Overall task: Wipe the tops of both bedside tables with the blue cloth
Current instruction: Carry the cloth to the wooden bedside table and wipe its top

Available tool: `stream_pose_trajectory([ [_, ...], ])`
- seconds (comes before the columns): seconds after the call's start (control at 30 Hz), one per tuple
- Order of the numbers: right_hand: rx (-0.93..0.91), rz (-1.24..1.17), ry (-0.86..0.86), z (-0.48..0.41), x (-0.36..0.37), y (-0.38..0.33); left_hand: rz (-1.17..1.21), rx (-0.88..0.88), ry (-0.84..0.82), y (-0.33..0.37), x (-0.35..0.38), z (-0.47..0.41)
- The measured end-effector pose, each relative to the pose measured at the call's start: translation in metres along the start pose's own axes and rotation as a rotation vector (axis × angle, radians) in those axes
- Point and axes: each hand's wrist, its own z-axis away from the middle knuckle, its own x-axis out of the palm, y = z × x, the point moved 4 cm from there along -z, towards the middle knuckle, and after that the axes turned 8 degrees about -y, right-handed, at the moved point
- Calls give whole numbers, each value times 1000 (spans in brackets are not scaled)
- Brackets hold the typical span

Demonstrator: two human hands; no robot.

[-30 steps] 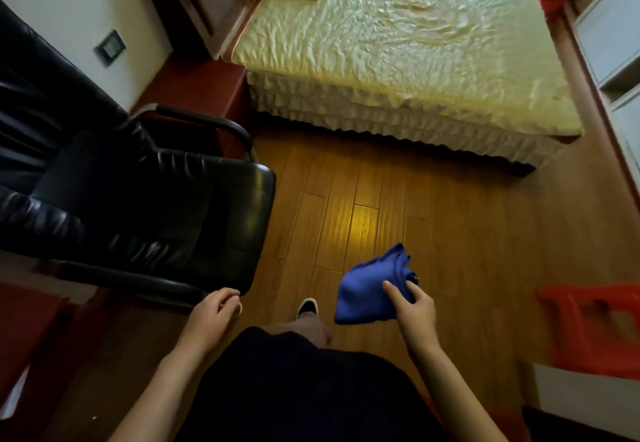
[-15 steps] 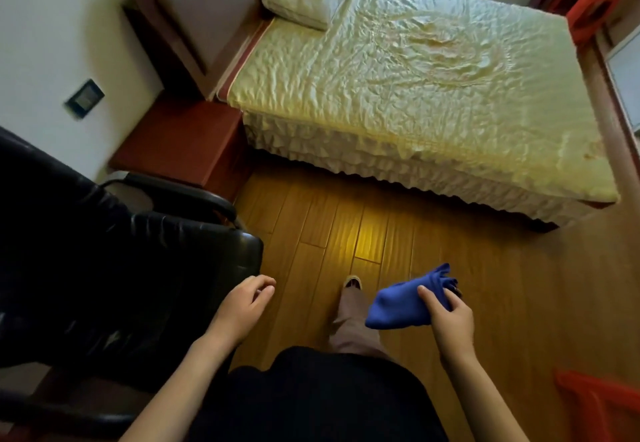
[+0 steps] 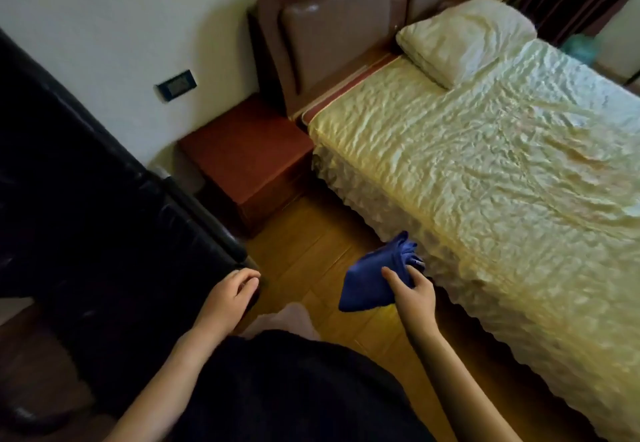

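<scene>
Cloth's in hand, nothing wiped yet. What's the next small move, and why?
Probably step forward and bring the right hand with the blue cloth onto the near bedside table. Its top looks bare, it sits beyond the black chair, and the cloth hangs well short of it.

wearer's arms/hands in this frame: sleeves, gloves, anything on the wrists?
Both forearms are bare up to the frame edge: no sleeves show. The left hand and right hand have no gloves, and no watch, bracelet or ring is visible. A dark black garment covers the torso below them.
</scene>
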Motion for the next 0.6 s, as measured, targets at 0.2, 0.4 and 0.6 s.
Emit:
stream_pose_trajectory([
  [0.2, 22, 178, -179, -136, 54, -51, 171, -149, 127, -9, -30, -67],
  [0.4, 10, 431, -179, -251, 107, -111, 216, -229, 191, 6, -81, -162],
  [0.6, -45, 603, -310, -346, 166, -164, 259, -278, 264, 24, -130, -244],
])
